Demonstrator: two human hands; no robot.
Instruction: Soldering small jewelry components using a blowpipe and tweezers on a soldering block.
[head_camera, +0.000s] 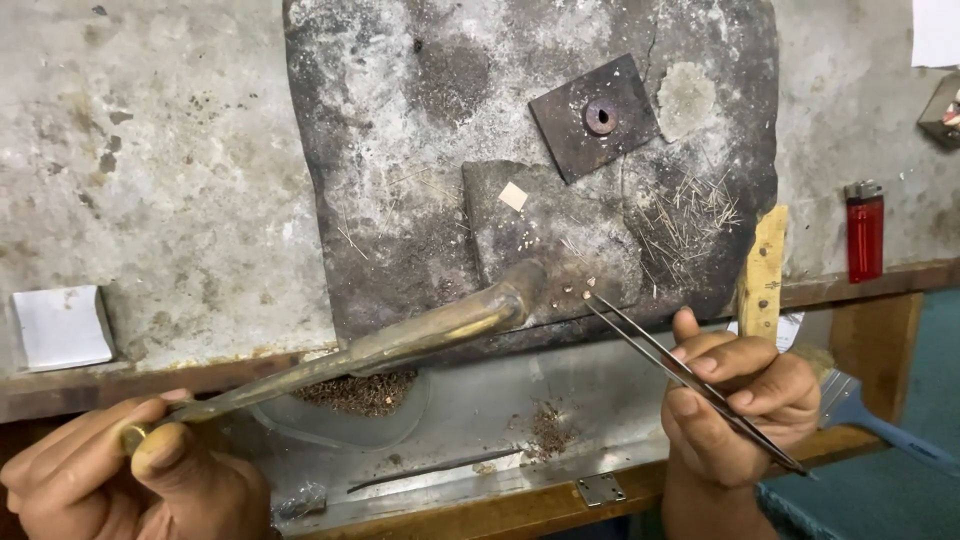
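I see a worn grey table, stained and pitted, with a wooden front edge and a concrete-looking wall surface merging behind it. A dark charred slab lies on it, scorched and cracked, scattered with thin wire bits.

My left hand is closed around the rear end of a brass blowpipe, thumb on top. Its long axis runs from that grip up and to the right, curved tip pointing at the slab's lower edge.

My right hand pinches steel tweezers, fingers wrapped tight. They run from that grip up and to the left, tips almost meeting the blowpipe tip. Tiny pale pieces sit right at the tweezer tips; I cannot tell if one is gripped.

Above both tips: a small pale square chip and a rusty square plate with a ring on it.

Below the tips, between the two hands, a shallow metal tray holds brown filings and a thin dark rod.

Right of the right-hand grip: a wooden stick, a red lighter standing upright, a blue-handled brush. Above the left-hand grip: a white folded paper.
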